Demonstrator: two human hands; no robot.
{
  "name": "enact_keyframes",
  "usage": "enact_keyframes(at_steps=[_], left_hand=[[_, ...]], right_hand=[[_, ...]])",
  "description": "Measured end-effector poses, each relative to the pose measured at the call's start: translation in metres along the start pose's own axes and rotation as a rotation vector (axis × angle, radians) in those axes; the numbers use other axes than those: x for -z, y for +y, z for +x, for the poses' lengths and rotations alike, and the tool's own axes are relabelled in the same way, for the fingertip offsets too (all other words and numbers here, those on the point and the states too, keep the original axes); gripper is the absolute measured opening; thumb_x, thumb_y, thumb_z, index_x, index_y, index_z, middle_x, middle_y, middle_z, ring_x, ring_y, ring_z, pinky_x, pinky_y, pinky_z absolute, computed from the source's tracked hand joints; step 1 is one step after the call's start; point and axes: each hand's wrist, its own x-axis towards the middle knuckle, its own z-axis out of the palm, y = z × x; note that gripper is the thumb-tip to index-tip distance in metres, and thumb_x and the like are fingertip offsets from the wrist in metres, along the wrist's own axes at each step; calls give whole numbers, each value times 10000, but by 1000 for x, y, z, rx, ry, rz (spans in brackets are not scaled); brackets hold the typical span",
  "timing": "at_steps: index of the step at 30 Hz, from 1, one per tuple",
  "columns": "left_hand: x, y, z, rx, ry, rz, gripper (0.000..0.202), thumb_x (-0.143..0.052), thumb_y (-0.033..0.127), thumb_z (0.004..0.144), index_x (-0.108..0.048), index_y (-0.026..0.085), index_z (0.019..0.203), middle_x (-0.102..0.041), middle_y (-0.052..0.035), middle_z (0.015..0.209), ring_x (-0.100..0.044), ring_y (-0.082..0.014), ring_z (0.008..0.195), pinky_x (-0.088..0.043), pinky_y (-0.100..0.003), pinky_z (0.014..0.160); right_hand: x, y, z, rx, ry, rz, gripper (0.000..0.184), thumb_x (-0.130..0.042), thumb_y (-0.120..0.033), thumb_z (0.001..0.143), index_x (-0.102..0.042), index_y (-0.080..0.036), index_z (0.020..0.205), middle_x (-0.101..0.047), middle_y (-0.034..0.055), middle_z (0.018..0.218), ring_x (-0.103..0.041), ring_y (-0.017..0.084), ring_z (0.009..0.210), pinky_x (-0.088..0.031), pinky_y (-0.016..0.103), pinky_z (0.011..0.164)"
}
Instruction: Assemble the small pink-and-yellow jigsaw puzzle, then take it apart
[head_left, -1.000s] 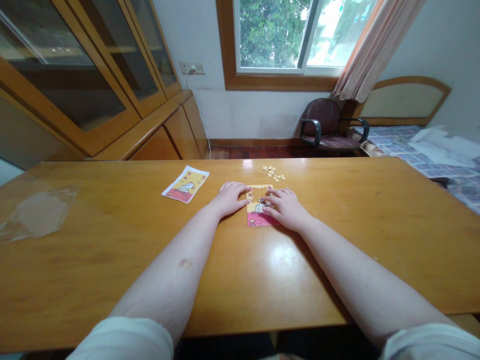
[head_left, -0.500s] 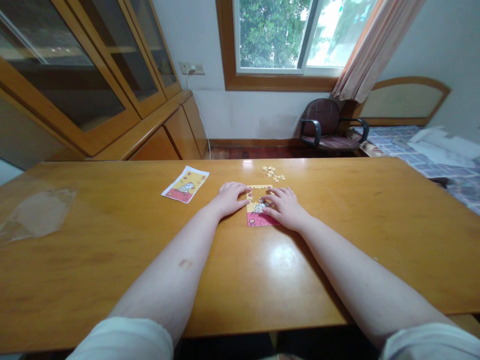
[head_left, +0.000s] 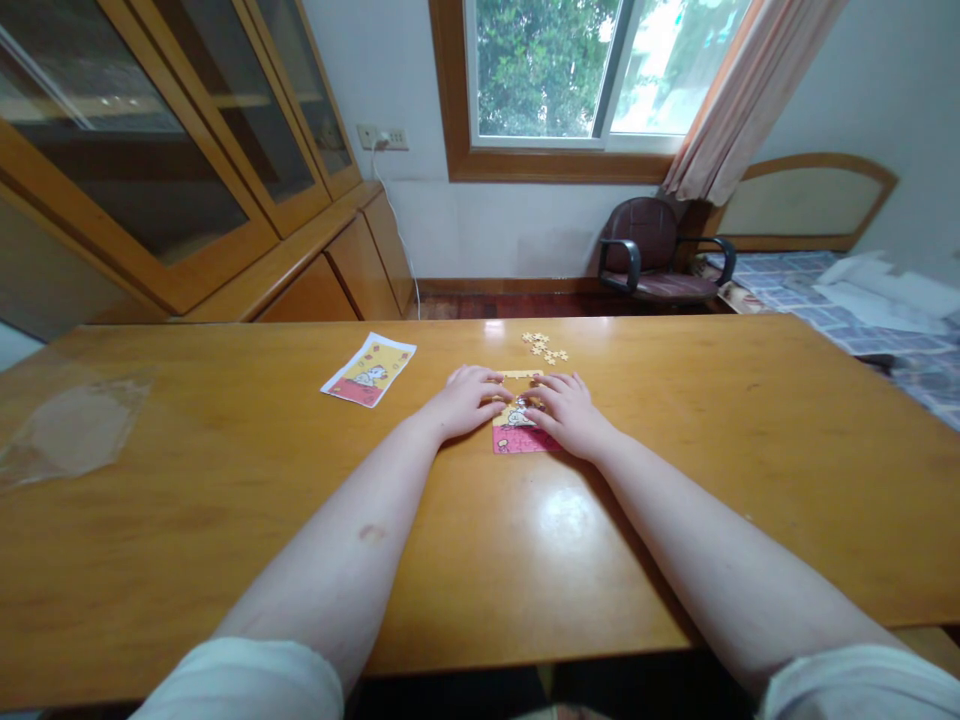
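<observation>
A small jigsaw puzzle [head_left: 517, 436] with a yellow top and red bottom lies on the wooden table [head_left: 675, 480]. My left hand [head_left: 469, 398] rests flat on its left side, fingers stretched over the upper part. On the puzzle's right side my right hand [head_left: 570, 410] lies with its fingers spread, the tips pressing the middle. The two hands nearly meet over the puzzle. Several loose puzzle pieces [head_left: 545, 346] lie just beyond it.
A printed picture card [head_left: 368, 369] with the same design lies to the left. A clear plastic sleeve [head_left: 67, 430] sits at the far left of the table. Beyond the table stand a dark chair [head_left: 656, 255], wooden cabinets [head_left: 187, 180] and a bed [head_left: 862, 300].
My left hand has slid a little to the right, further onto the puzzle, closing the gap to the right hand. The right hand has stayed almost in place.
</observation>
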Motion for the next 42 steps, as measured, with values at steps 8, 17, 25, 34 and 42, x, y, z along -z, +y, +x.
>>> enact_keyframes(at_steps=[8,17,25,34,42], left_hand=[[2,-1,0,-12,-13,-34,285,-613,413,811,-682,286,1056,-636,-27,1195,-520,-230,1141,-343,-418,1040],[4,-2,3,-1,6,-7,235,-506,310,873,-707,284,990,-668,-13,1153,-534,-215,1125,-345,-421,1034],[6,1,0,-12,7,-47,251,-582,331,812,-689,279,1033,-650,-26,1166,-527,-229,1135,-345,-423,1052],[7,11,0,-33,22,-16,266,-539,365,867,-686,257,1061,-606,-59,1226,-493,-227,1179,-317,-441,1087],[3,16,-1,73,-155,-21,462,-538,522,851,-577,353,1279,-377,-57,1493,-262,-308,1400,-113,-578,1148]], right_hand=[[1,-1,0,40,13,3,344,-473,-454,928,-653,-253,1140,-562,76,1337,-402,284,1283,-166,587,1102],[0,-1,1,31,14,30,323,-463,-428,938,-648,-256,1140,-634,65,1233,-445,264,1231,-150,567,1103],[2,-2,0,26,25,39,306,-461,-413,940,-653,-247,1110,-673,67,1145,-493,243,1176,-160,541,1103],[-2,1,2,-44,88,26,314,-460,-444,933,-690,-239,998,-653,75,1167,-498,256,1147,-184,543,1098],[-5,3,3,-52,43,18,301,-471,-425,934,-718,-281,1027,-598,46,1283,-431,277,1234,-186,577,1097]])
